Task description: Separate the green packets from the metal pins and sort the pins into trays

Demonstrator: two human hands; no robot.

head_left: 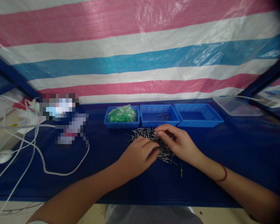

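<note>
A pile of small metal pins (pixel 151 137) lies on the dark blue table (pixel 235 161), just in front of three blue trays. My left hand (pixel 137 155) rests on the near left side of the pile, fingers curled down among the pins. My right hand (pixel 175 141) lies over the pile's right side, fingertips pinched together at its top; what they pinch is too small to name. A red string circles my right wrist. The left tray (pixel 108 119) holds green plastic pieces, the middle tray (pixel 159 117) a few pins, and the right tray (pixel 198 115) looks bare.
White cables (pixel 44 161) loop across the table's left part, near a white device (pixel 1 156) and a blurred-out item. A clear plastic lid (pixel 236 106) lies at the back right. A striped pink, white and blue tarp (pixel 140 53) hangs behind the table.
</note>
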